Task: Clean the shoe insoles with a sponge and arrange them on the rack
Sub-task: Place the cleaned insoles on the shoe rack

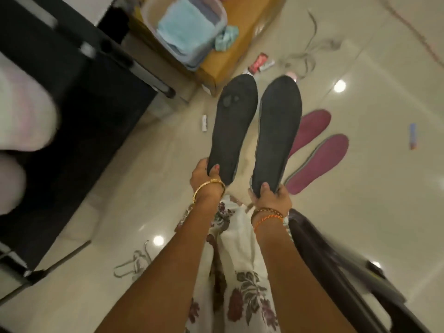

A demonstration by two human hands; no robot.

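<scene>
I hold two dark grey insoles up in front of me above the floor. My left hand [206, 175] grips the heel of the left dark insole [231, 126], which has a pale wet-looking patch near its toe. My right hand [271, 194] grips the heel of the right dark insole [278, 131]. Two pink insoles [319, 162] lie flat on the tiled floor to the right, partly hidden behind the right dark insole. No sponge can be made out.
A black rack or cabinet [79, 111] fills the left side. A clear tub with blue cloth [187, 27] sits on a cardboard box [242, 37] at the top. A dark chair [341, 267] is at the lower right. Cords and small items litter the floor.
</scene>
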